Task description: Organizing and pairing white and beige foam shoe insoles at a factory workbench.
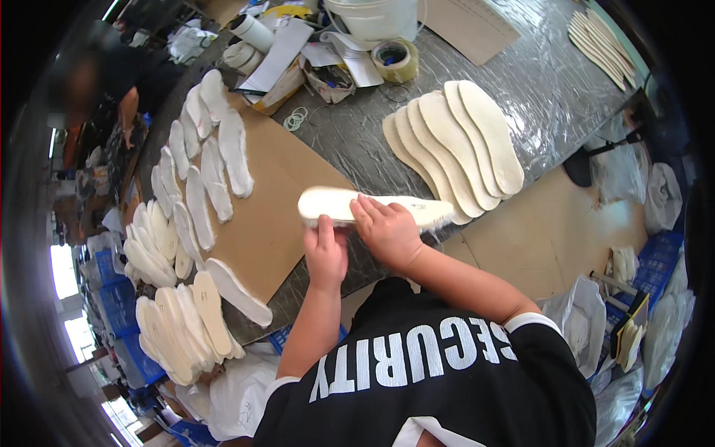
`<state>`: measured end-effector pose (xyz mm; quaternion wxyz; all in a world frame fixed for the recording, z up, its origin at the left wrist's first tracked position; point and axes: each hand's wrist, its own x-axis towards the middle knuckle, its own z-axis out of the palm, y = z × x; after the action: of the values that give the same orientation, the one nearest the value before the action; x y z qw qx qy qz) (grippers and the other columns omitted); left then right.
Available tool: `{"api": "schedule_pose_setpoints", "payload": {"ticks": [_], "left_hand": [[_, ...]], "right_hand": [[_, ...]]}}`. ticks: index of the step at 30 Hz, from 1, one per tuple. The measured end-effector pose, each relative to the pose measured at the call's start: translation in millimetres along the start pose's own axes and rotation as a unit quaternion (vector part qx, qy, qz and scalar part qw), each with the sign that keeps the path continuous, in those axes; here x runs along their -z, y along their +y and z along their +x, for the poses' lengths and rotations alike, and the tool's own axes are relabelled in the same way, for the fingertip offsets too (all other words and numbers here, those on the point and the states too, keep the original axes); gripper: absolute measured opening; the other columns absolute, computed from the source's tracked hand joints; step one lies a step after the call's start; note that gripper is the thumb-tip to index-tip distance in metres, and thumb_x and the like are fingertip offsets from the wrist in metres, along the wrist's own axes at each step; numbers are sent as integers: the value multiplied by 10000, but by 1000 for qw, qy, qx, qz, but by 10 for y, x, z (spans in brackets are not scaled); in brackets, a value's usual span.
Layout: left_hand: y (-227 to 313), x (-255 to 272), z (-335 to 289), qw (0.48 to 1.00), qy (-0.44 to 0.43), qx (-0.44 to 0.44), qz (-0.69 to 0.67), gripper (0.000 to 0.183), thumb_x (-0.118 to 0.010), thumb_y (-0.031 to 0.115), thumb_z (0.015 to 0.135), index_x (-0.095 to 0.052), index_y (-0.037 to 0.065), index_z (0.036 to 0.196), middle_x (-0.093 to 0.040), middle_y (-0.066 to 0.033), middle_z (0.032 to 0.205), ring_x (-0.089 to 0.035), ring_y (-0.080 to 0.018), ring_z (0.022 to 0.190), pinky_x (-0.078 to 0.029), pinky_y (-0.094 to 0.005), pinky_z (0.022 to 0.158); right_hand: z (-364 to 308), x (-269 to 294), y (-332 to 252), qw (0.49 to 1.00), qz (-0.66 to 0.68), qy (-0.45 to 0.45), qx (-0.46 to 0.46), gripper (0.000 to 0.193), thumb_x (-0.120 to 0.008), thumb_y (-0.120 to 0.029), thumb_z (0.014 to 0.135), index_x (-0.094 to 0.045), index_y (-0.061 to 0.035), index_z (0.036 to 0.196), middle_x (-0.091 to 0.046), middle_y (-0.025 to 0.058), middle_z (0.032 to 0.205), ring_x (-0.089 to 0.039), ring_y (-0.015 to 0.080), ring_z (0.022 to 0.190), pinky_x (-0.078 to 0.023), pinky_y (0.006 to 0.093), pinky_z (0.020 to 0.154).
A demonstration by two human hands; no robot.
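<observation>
Above the table's near edge I hold a cream insole (325, 200) crosswise in front of me. White fluff shows along its lower edge and at its right tip. My left hand (325, 253) grips the near edge toward the left end, with fingers pointing up. Across the middle of the insole lies my right hand (389, 229), its fingers on the top face and its thumb hidden. Just beyond, several cream insoles (477, 141) lie fanned in overlapping layers. To the left, several fluffy white insoles (214, 179) are set out in rows, partly on brown cardboard (279, 160).
Piles of insoles (175, 328) sit at the table's left end. At the back are a white bucket (376, 18), a tape roll (395, 59) and papers (279, 56). More insole pieces (599, 48) lie far right. Another person's hand (128, 119) shows at upper left. Blue crates (659, 261) stand right.
</observation>
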<state>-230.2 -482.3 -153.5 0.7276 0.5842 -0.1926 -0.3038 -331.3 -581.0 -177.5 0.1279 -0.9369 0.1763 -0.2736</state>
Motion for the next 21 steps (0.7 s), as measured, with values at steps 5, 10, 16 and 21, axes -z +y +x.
{"api": "schedule_pose_setpoints", "payload": {"ticks": [5,10,16,21], "left_hand": [[70,153,353,988,-27,112,-107,291,-392,174,1037,-453,8,1267,-577,-131,1199,-599,-225,1078,-525,-408,883],[80,-160,396,978,-100,132,-129,439,-427,340,1033,-461,9,1320,-594,-99,1179,-605,-177,1015,-505,-327,884],[-172,-74,237,985,-55,152,66,443,-390,361,1044,-583,-23,1153,-642,-72,995,-604,-133,885,-494,-273,828],[-103,-230,128,938,-96,22,331,241,-611,200,942,-638,-29,872,-625,-55,796,-550,-104,708,-454,-272,646]], "right_hand": [[31,166,137,976,187,54,-97,532,-808,-240,697,-599,-76,1157,-628,153,1214,-646,325,988,-482,401,890],[65,88,410,595,677,-175,-396,412,-725,-165,854,-571,2,1197,-676,98,1055,-651,181,927,-529,327,814],[-153,-78,317,431,789,-57,-435,231,-594,-78,942,-580,-13,1164,-660,95,1088,-643,178,950,-521,340,845],[-299,-89,251,430,780,-40,-452,236,-608,-87,938,-583,-23,1163,-663,88,1085,-643,180,946,-519,340,848]]}}
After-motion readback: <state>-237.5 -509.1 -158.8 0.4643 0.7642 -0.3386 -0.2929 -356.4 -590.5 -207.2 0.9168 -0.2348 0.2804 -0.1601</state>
